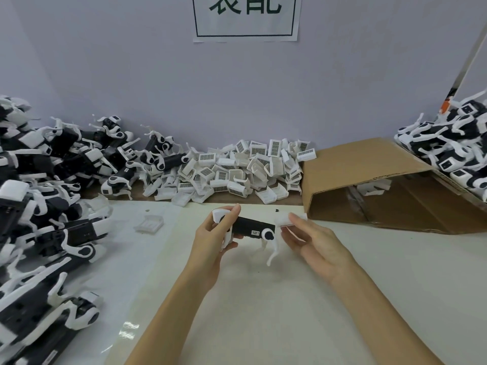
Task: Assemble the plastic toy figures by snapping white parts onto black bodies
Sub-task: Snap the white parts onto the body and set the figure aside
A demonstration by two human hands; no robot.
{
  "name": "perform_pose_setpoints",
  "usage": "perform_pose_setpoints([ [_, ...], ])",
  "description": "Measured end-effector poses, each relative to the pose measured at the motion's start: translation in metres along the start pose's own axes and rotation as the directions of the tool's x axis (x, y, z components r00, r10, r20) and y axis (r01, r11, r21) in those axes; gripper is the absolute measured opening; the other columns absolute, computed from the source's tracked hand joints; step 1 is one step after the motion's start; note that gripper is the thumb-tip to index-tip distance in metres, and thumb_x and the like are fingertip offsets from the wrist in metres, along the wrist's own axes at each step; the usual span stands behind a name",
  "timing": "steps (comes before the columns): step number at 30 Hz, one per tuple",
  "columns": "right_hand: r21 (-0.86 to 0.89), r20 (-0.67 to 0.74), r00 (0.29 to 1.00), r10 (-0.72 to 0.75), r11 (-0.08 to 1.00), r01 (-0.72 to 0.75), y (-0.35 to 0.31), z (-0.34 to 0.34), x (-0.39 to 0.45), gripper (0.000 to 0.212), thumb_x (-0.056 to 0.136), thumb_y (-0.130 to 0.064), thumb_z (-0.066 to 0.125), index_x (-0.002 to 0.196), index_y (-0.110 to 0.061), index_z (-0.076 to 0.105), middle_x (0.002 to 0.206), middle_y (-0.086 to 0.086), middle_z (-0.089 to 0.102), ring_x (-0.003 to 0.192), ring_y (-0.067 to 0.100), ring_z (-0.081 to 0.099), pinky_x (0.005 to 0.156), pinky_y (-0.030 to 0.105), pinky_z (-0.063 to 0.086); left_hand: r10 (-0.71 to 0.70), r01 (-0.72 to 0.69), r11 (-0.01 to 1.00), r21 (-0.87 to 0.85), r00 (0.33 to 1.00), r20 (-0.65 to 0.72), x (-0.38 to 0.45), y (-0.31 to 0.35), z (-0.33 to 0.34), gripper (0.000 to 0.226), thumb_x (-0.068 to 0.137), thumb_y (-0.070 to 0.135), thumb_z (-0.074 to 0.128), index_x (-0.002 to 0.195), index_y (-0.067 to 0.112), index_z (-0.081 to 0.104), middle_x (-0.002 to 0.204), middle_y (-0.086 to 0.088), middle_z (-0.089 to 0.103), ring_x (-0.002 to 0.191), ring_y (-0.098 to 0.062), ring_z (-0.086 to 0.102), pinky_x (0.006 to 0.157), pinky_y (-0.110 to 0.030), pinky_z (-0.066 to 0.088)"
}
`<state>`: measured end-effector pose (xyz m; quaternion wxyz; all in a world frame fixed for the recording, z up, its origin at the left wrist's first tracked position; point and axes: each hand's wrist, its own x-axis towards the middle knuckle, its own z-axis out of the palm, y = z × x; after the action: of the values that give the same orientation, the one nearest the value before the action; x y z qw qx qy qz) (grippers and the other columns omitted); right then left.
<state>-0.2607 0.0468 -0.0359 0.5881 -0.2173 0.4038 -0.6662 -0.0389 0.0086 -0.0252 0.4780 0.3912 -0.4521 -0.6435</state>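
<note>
Broadly, we take the white table [263, 312] as our landmark. Along its left edge we see a sprawling heap of black-and-white figures [44, 206], running from the back wall toward us. At the table's far right, a cardboard box [369, 185] lies on its side with its opening facing us, and a second pile of figures [453, 148] rests on its top. Against the wall at the table's back edge, between the left heap and the box, sits a mound of white parts [242, 169], many with dark gridded faces. A paper sign [246, 17] hangs on the wall above that mound.

Over the table's middle, we hold the black body [249, 226] in the air. Our left hand [210, 243] grips its left end, fingers curled round the white piece there, thumb on top. The body reaches rightward from that hand, with white legs hanging from its right end. Our right hand [313, 241] is just beside that right end, its fingertips pinching a small white part [286, 219], which is close to the body, though we cannot tell whether they touch.
</note>
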Motion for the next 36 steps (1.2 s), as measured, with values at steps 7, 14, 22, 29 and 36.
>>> perform_pose_setpoints([
  [7, -0.17, -0.058, 0.987, -0.152, 0.975, 0.14, -0.004, 0.0, -0.004, 0.029, 0.094, -0.033, 0.074, 0.101, -0.005, 0.08, 0.114, 0.012, 0.078, 0.096, 0.034, 0.078, 0.058, 0.024, 0.058, 0.001, -0.001, 1.0, 0.019, 1.0, 0.012, 0.0, 0.0, 0.0, 0.035, 0.079, 0.056, 0.085, 0.102, 0.031, 0.077, 0.092, 0.001, 0.077, 0.078, -0.012, 0.07, 0.085, -0.034, 0.051],
  [14, 0.099, 0.022, 0.989, -0.147, 0.985, 0.144, -0.005, 0.004, -0.007, 0.034, 0.1, 0.012, 0.047, 0.128, -0.003, 0.057, 0.132, 0.026, 0.063, 0.114, 0.045, 0.07, 0.086, 0.033, 0.061, 0.013, -0.014, 0.998, 0.061, 1.0, 0.012, -0.002, 0.001, 0.001, 0.051, 0.073, 0.061, 0.085, 0.109, 0.026, 0.074, 0.09, 0.004, 0.076, 0.075, -0.009, 0.069, 0.082, -0.032, 0.052],
  [22, -0.4, 0.07, 0.905, -0.419, 0.819, 0.411, 0.001, 0.012, -0.013, 0.006, 0.102, -0.011, 0.064, 0.105, -0.013, 0.069, 0.106, 0.008, 0.077, 0.102, 0.028, 0.074, 0.083, 0.038, 0.062, 0.07, -0.075, 0.967, 0.242, 0.997, 0.03, -0.004, -0.004, 0.009, 0.066, 0.08, 0.075, 0.073, 0.106, 0.015, 0.077, 0.084, -0.008, 0.08, 0.07, -0.015, 0.074, 0.063, -0.022, 0.059],
  [29, -0.636, -0.037, 0.796, -0.604, 0.629, 0.447, 0.011, 0.013, -0.01, 0.011, 0.105, -0.013, 0.06, 0.109, -0.022, 0.064, 0.084, -0.004, 0.074, 0.058, 0.018, 0.072, 0.042, 0.027, 0.05, 0.085, -0.102, 0.946, 0.307, 0.994, 0.07, -0.006, -0.008, 0.015, 0.067, 0.079, 0.077, 0.066, 0.105, 0.016, 0.078, 0.084, -0.006, 0.079, 0.072, -0.015, 0.075, 0.064, -0.023, 0.059],
  [36, -0.634, 0.014, 0.952, -0.305, 0.734, 0.244, 0.009, 0.016, -0.008, 0.033, 0.104, -0.006, 0.048, 0.101, -0.022, 0.077, 0.077, 0.007, 0.075, 0.055, 0.013, 0.059, 0.046, 0.022, 0.041, 0.109, -0.131, 0.937, 0.323, 0.99, 0.086, -0.007, -0.008, 0.017, 0.069, 0.076, 0.079, 0.066, 0.104, 0.016, 0.077, 0.08, 0.0, 0.079, 0.072, -0.012, 0.075, 0.065, -0.023, 0.061],
])
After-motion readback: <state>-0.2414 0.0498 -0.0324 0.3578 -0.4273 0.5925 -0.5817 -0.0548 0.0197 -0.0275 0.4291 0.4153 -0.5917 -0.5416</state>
